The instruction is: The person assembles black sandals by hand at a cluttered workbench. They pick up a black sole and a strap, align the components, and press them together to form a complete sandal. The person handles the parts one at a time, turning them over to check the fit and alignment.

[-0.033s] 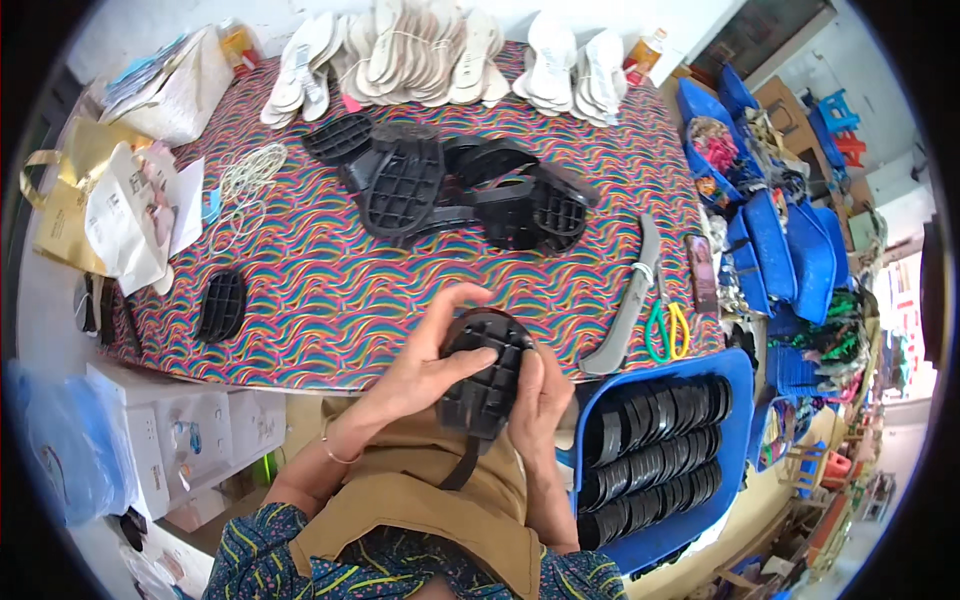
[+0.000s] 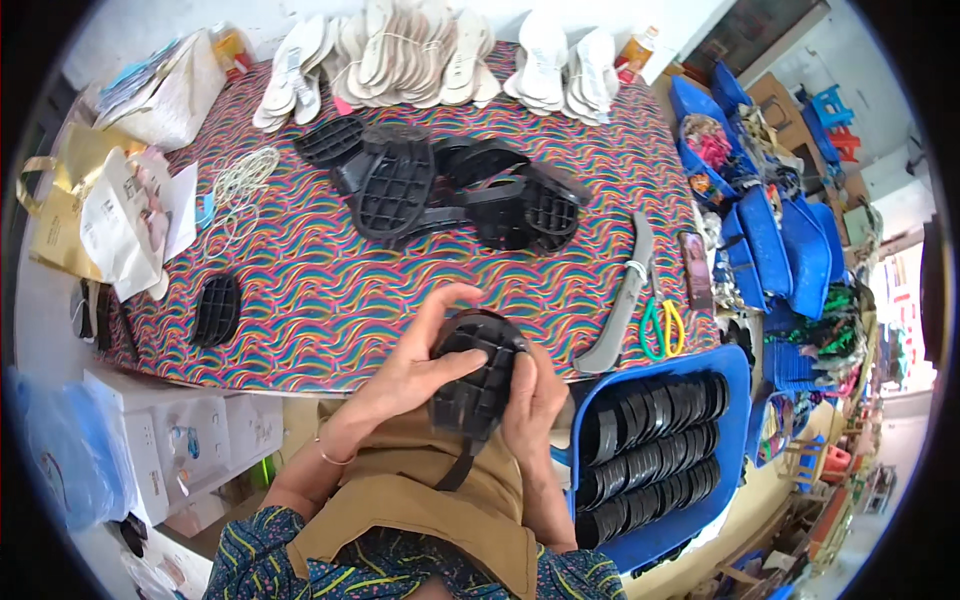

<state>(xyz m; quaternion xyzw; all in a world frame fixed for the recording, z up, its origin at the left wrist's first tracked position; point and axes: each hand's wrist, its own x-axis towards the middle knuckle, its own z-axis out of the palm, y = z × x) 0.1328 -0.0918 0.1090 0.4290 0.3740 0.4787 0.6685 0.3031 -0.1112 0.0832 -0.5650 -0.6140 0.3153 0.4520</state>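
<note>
Just in front of my body, I hold a black shoe sole with its gridded underside facing up. A dark strap hangs from its near end over my brown apron. My left hand grips it from the left, thumb pressed on the grid and index finger raised at the far end. My right hand closes round its right edge, thumb along the side. The fingers beneath the sole are hidden. Beyond my hands lies a pile of black sandals and soles, and a separate black gridded sole rests at the left.
At my right a blue crate holds rows of black pieces. Green-and-yellow-handled scissors, a grey curved template and a phone lie near the table's right edge. Bundled pale insoles line the back; coiled cord and bags sit left.
The whole view has shifted slightly, moving the table's things a little to the left. My grip on the sole stays nearly the same, with my right thumb a touch shifted along its edge.
</note>
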